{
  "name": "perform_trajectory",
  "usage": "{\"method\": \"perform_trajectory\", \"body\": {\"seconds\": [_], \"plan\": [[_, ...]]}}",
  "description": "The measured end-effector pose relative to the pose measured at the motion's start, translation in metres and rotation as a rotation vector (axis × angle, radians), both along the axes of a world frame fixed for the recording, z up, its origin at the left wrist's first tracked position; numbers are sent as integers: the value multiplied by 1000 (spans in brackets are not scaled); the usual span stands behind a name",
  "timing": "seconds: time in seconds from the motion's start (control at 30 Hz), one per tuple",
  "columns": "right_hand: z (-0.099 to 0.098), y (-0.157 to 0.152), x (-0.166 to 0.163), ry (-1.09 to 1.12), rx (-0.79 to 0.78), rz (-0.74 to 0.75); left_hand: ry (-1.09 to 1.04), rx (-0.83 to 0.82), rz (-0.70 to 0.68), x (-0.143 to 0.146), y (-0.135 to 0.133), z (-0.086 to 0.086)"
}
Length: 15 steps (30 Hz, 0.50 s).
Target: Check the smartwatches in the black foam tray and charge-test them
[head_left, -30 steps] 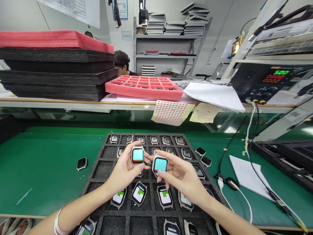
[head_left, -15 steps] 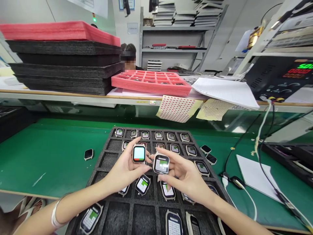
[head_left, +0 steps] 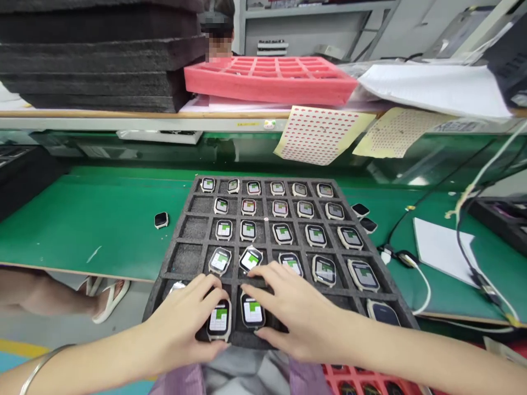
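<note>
A black foam tray [head_left: 186, 258] lies in front of me, with smartwatches in many of its cells. In the front row, my left hand [head_left: 187, 318] has its thumb and fingers closed round the edges of a smartwatch [head_left: 218, 320] with a lit white and green screen. Right beside it, my right hand [head_left: 294, 307] pinches a second smartwatch [head_left: 252, 311] at its side, low at its own cell. A tilted smartwatch [head_left: 251, 259] sits just beyond my right fingertips. Another smartwatch [head_left: 291, 265] is partly hidden behind the right hand.
Single dark-screened watches lie left [head_left: 161, 220] and right [head_left: 360, 210] of the tray. Cables [head_left: 424, 285] and white paper [head_left: 444, 249] are on the right. A shelf holds a red foam tray [head_left: 267, 88] and stacked black foam [head_left: 94, 77]. A person [head_left: 218, 22] sits behind.
Both hands have come down towards me with their watches, from above the tray's middle to its front row. The view has tilted downward.
</note>
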State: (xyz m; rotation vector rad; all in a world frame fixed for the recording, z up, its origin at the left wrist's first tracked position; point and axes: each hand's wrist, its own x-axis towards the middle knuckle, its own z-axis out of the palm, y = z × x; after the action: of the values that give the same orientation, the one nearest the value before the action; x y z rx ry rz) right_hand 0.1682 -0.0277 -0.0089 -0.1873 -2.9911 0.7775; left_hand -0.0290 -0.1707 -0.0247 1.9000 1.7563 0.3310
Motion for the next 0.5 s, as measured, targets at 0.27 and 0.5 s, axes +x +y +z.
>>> {"method": "perform_trajectory", "body": {"seconds": [0.27, 0.5], "plan": [[28, 23, 60, -164, 111, -163, -11, -108, -41, -1, 15, 12], [21, 15, 100, -124, 59, -299, 89, -19, -176, -6, 25, 20]]}}
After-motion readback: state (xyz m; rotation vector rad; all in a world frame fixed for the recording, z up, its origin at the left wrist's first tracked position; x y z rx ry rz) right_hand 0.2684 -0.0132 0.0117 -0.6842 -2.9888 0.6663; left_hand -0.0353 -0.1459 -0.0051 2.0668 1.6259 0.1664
